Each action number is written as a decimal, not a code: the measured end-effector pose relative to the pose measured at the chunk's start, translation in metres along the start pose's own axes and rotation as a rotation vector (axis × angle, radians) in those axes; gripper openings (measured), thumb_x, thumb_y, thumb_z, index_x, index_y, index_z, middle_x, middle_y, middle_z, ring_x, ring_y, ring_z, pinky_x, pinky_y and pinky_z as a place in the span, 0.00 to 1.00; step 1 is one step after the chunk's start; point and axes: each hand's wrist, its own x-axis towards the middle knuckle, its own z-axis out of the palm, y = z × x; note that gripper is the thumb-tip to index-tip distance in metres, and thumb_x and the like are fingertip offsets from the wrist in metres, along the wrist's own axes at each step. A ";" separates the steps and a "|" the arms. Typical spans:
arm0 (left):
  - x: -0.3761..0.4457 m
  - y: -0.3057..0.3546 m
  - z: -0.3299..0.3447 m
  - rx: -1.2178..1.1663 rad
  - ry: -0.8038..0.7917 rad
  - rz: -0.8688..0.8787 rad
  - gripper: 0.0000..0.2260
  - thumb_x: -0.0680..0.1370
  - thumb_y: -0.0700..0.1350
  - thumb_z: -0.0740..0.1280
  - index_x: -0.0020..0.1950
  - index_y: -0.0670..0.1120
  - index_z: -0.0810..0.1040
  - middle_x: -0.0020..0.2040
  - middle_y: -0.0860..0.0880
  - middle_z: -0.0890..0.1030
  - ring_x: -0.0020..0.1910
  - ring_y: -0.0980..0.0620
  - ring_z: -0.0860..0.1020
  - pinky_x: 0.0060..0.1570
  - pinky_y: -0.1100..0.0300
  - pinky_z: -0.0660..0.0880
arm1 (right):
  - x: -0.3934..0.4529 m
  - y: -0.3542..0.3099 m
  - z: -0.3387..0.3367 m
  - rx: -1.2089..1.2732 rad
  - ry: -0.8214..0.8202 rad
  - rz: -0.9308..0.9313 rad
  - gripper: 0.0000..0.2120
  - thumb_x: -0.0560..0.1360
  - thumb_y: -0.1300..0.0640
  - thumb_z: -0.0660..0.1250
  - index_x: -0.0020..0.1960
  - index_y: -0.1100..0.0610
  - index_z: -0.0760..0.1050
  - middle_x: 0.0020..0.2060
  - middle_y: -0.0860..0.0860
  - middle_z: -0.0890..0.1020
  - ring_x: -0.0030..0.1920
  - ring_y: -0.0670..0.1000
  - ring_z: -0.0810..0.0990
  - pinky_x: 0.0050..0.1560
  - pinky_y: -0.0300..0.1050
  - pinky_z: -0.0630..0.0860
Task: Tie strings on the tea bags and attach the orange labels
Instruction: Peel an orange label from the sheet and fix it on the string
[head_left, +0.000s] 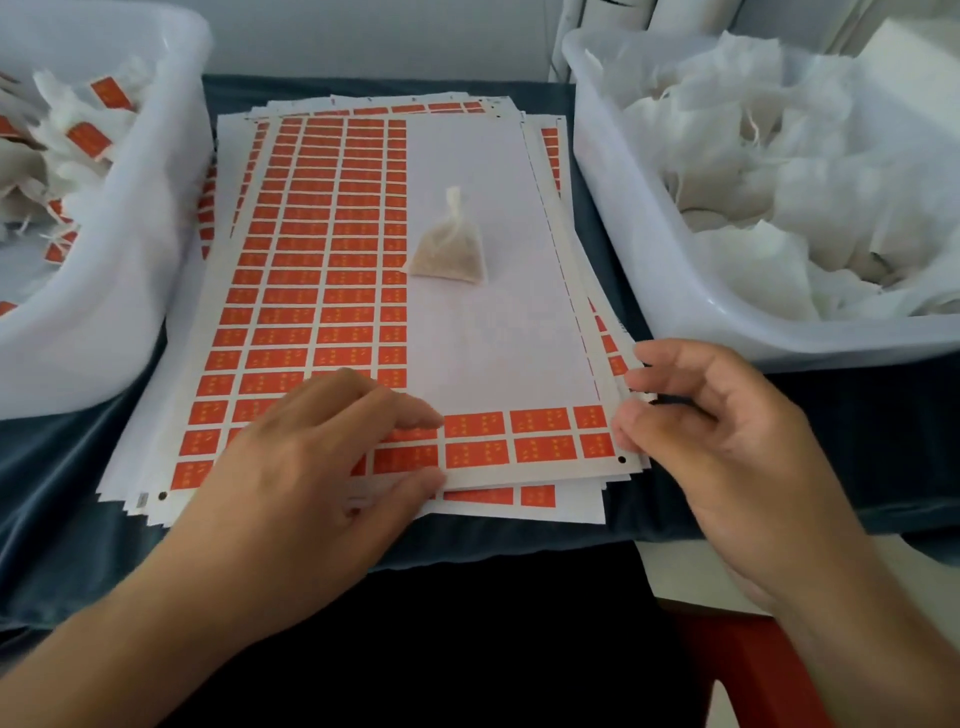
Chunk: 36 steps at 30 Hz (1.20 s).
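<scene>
Both forearms reach in from the near edge toward a stack of label sheets (498, 338) spread on a dark blue-grey cloth (613, 260). On the near part of the top sheet lies the left hand (322, 467), palm down, fingers nearly straight and together, resting flat on the orange labels (311, 260) with the thumb along the sheet's front edge; it grips nothing. At the near right corner of the stack is the right hand (727, 441), its fingers loosely curled with the tips touching the sheet edges. Whether it actually pinches a sheet cannot be told from this view.

Rows of small orange rectangular labels fill the left half of the top sheet, and two more rows run along its near edge. A large area on the right half is bare white backing where the labels are gone. More sheets fan out beneath, their edges showing at the back, the right and the front.

One filled tea bag (449, 249) sits on that bare white area, well apart from both hands, its gathered neck pointing away from the camera and its brownish contents showing through the mesh.

Left of the stack stands a white plastic bin (104, 322) holding tea bags with orange labels attached. Right of the stack, a second white plastic bin (675, 291) is piled with white tea bags that carry no orange. At the lower right, a red object (748, 670), partly hidden by the right forearm, shows beside a strip of pale surface.
</scene>
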 end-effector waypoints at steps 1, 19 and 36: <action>0.004 0.007 0.003 -0.004 -0.013 0.015 0.17 0.77 0.65 0.67 0.61 0.58 0.79 0.57 0.62 0.78 0.52 0.59 0.79 0.54 0.60 0.75 | 0.000 0.000 -0.001 -0.058 0.012 -0.011 0.12 0.76 0.59 0.73 0.55 0.45 0.80 0.52 0.40 0.85 0.51 0.44 0.86 0.46 0.31 0.80; 0.031 0.038 0.036 -0.103 -0.064 0.089 0.13 0.79 0.61 0.65 0.60 0.57 0.79 0.57 0.60 0.78 0.53 0.59 0.77 0.50 0.68 0.78 | 0.008 0.004 -0.001 0.467 -0.043 0.267 0.22 0.68 0.58 0.76 0.61 0.56 0.79 0.53 0.58 0.87 0.54 0.56 0.87 0.48 0.41 0.83; 0.032 0.038 0.037 -0.139 0.011 0.085 0.12 0.79 0.57 0.65 0.57 0.54 0.82 0.55 0.58 0.81 0.49 0.58 0.79 0.47 0.66 0.80 | -0.001 -0.017 0.004 -0.662 0.030 -0.231 0.09 0.72 0.48 0.73 0.51 0.48 0.84 0.36 0.37 0.83 0.40 0.38 0.83 0.41 0.25 0.75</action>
